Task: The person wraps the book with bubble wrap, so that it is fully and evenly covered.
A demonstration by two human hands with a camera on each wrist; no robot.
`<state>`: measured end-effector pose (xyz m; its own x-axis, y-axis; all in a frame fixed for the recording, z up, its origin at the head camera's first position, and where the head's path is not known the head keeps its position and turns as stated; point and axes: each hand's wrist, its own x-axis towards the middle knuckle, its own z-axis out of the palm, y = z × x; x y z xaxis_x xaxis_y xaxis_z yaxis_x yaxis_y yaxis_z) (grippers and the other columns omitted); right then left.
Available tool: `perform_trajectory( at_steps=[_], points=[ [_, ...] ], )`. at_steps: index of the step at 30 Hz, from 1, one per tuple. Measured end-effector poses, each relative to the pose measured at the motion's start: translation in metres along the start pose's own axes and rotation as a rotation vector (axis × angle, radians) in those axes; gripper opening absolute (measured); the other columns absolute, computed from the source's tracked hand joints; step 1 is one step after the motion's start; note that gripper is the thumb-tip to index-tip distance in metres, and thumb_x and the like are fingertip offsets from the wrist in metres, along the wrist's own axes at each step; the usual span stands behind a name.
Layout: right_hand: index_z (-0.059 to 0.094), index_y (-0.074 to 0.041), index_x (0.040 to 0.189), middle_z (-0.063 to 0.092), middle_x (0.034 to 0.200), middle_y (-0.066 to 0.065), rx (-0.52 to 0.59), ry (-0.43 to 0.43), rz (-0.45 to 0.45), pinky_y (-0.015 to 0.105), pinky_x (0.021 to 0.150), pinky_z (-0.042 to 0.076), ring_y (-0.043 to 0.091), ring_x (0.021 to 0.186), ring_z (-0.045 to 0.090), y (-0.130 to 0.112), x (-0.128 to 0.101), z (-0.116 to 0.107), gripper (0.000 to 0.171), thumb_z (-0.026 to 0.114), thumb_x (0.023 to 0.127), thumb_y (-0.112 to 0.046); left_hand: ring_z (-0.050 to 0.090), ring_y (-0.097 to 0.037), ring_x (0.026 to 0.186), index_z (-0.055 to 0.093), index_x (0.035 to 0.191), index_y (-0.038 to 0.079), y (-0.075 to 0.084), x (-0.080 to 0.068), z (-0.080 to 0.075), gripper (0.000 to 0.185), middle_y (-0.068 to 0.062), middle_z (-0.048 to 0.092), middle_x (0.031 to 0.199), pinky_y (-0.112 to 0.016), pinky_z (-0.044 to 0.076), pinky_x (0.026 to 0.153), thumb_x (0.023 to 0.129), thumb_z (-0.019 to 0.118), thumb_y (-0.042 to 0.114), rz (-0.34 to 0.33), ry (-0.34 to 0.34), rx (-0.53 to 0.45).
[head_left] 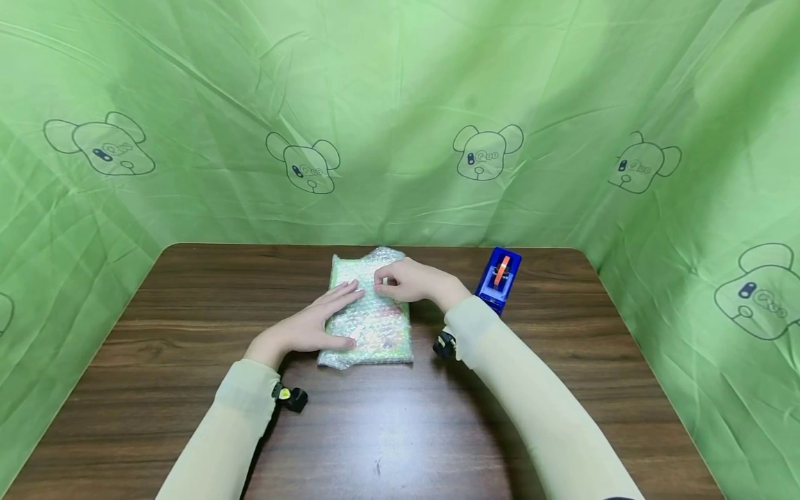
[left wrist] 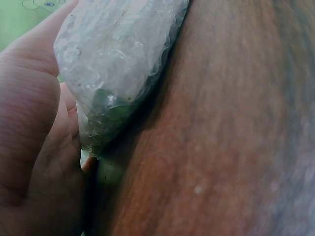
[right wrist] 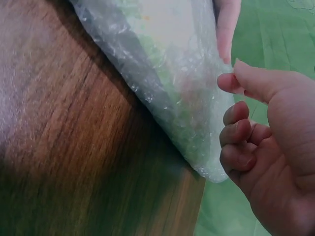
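Dark wood table (head_left: 187,312); green bear-print cloth backdrop (head_left: 387,104).

Right hand (right wrist: 268,162) sits low at the edge, fingers curled, thumb and forefinger tip on the clear bubble-wrap parcel (right wrist: 167,73) with green and pale contents. Parcel lies on the dark brown wooden table (right wrist: 64,147). Green cloth (right wrist: 275,44) behind.

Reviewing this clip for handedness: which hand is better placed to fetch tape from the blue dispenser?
Probably the right hand: the blue tape dispenser stands just beside its wrist, while the left hand lies flat on the bubble-wrapped package, pinning it to the brown wooden table.
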<state>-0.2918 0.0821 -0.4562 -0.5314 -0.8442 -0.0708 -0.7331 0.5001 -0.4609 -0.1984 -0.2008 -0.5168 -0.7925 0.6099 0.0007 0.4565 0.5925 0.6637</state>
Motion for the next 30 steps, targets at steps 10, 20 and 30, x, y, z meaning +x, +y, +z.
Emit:
perform_trajectory(
  at_steps=[10, 20, 30],
  points=[
    [0.067, -0.016, 0.098, 0.056, 0.072, -0.008, -0.006, -0.080, -0.012, 0.029, 0.066, 0.041, 0.008, 0.061, 0.046, 0.003, 0.005, 0.002, 0.021, 0.060, 0.115, -0.027, 0.002, -0.030, 0.170, 0.027, 0.176, 0.024, 0.000, -0.001, 0.002, 0.102, 0.000, 0.008, 0.185, -0.067, 0.013, 0.132, 0.094, 0.084, 0.047, 0.001, 0.001, 0.003],
    [0.068, -0.016, 0.088, 0.060, 0.078, -0.005, -0.053, -0.112, 0.250, 0.030, 0.068, 0.045, 0.011, 0.065, 0.050, -0.007, 0.010, 0.001, 0.034, 0.065, 0.111, -0.041, 0.003, -0.030, 0.170, 0.028, 0.176, 0.023, 0.001, -0.001, 0.003, 0.102, 0.000, 0.009, 0.185, -0.067, 0.013, 0.132, 0.094, 0.084, 0.046, 0.004, 0.006, 0.010],
    [0.069, -0.013, 0.092, 0.068, 0.083, -0.001, 0.003, 0.013, 0.301, 0.029, 0.071, 0.050, 0.013, 0.072, 0.058, 0.006, -0.004, 0.007, 0.036, 0.073, 0.106, -0.046, 0.002, -0.031, 0.170, 0.027, 0.176, 0.023, 0.002, -0.002, 0.005, 0.102, -0.001, 0.008, 0.185, -0.067, 0.012, 0.132, 0.095, 0.084, 0.046, 0.004, 0.011, 0.014]
  ],
)
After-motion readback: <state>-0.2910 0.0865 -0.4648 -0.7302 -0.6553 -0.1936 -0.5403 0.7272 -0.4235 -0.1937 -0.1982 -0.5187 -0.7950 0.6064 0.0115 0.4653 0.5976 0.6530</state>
